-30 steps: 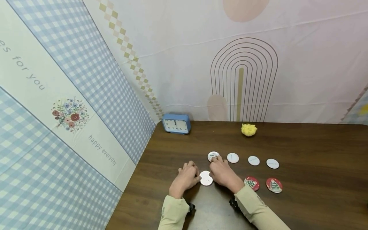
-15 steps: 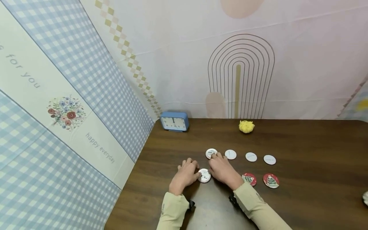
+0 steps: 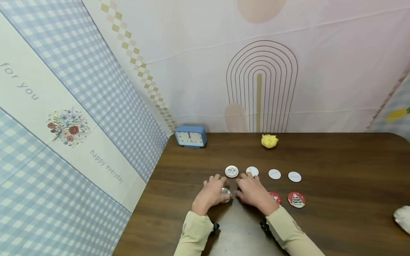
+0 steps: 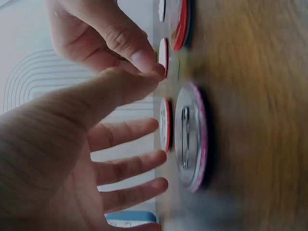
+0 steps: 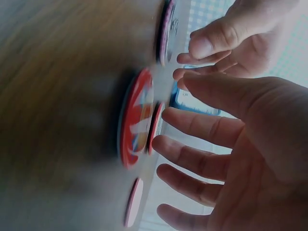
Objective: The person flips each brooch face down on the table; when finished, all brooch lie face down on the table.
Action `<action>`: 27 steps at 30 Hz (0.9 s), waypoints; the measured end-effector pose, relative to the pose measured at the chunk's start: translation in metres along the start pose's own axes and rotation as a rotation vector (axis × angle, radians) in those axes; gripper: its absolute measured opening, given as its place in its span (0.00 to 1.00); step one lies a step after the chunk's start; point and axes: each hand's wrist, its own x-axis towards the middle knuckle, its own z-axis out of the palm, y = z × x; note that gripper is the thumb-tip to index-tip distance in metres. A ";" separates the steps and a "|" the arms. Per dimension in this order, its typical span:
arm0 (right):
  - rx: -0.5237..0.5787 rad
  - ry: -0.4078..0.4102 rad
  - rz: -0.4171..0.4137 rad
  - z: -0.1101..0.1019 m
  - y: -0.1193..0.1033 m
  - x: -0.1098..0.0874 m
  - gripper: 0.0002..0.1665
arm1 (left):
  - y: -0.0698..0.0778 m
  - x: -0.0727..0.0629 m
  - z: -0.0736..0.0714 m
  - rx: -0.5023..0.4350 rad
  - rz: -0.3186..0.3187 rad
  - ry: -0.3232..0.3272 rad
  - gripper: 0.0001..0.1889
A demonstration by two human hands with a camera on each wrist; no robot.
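Note:
A round pin-back badge [image 3: 226, 195] lies on the table by my left hand [image 3: 211, 193]; the left wrist view shows its silver back, clasp pin and pink rim. The left hand's fingers are spread above and beside it, not gripping. Under my right hand [image 3: 253, 190] lies a red badge [image 5: 137, 120] with a colored picture, mostly hidden in the head view. The right hand's fingers are extended and apart from it. Both thumbs come close together between the two badges. Just beyond the hands, another badge [image 3: 231, 171] lies pin side up.
White round discs [image 3: 274, 174] continue the back row, one partly covered by the right fingers. Red tree badges [image 3: 296, 200] lie right of the right hand. A blue clock [image 3: 190, 136], a yellow fluffy ball [image 3: 269, 141] and a white fluffy thing [image 3: 403, 218] stand farther off.
My right hand has moved right, away from the badge between the hands, uncovering the back-row badge. The left hand now reaches farther over the near badge, and red shows under the right hand.

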 end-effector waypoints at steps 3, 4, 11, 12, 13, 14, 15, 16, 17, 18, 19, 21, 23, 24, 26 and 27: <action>-0.005 -0.009 0.023 -0.004 0.002 -0.006 0.11 | 0.004 0.002 0.001 0.020 0.030 -0.006 0.20; -0.010 -0.013 0.032 -0.006 0.003 -0.008 0.11 | 0.005 0.003 0.002 0.029 0.040 -0.005 0.20; -0.002 -0.068 0.092 -0.011 0.008 -0.016 0.16 | 0.020 0.010 0.003 0.053 0.093 -0.038 0.23; 0.005 -0.076 0.100 -0.012 0.009 -0.017 0.18 | 0.021 0.010 0.003 0.057 0.095 -0.045 0.23; 0.013 -0.085 0.108 -0.011 0.010 -0.017 0.19 | 0.022 0.012 0.004 0.060 0.097 -0.050 0.24; 0.020 -0.091 0.111 -0.011 0.012 -0.018 0.20 | 0.023 0.013 0.005 0.066 0.097 -0.057 0.24; 0.026 -0.097 0.112 -0.011 0.013 -0.018 0.21 | 0.024 0.014 0.006 0.069 0.098 -0.060 0.24; 0.034 -0.101 0.112 -0.012 0.014 -0.019 0.22 | 0.025 0.015 0.007 0.075 0.100 -0.065 0.24; 0.038 -0.102 0.110 -0.012 0.015 -0.019 0.22 | 0.025 0.016 0.008 0.078 0.101 -0.066 0.24; 0.043 -0.102 0.109 -0.012 0.016 -0.019 0.22 | 0.026 0.017 0.009 0.079 0.104 -0.065 0.23; 0.047 -0.103 0.109 -0.012 0.016 -0.019 0.22 | 0.027 0.018 0.010 0.079 0.107 -0.065 0.23; 0.051 -0.104 0.109 -0.014 0.018 -0.019 0.22 | 0.028 0.020 0.010 0.087 0.110 -0.069 0.23; 0.059 -0.104 0.109 -0.015 0.020 -0.019 0.22 | 0.030 0.023 0.010 0.089 0.111 -0.073 0.23; 0.062 -0.105 0.109 -0.016 0.021 -0.019 0.22 | 0.031 0.024 0.009 0.090 0.110 -0.078 0.23; 0.068 -0.106 0.105 -0.016 0.023 -0.019 0.22 | 0.034 0.027 0.008 0.098 0.108 -0.089 0.23; 0.070 -0.103 0.104 -0.016 0.024 -0.019 0.22 | 0.035 0.027 0.007 0.096 0.108 -0.093 0.22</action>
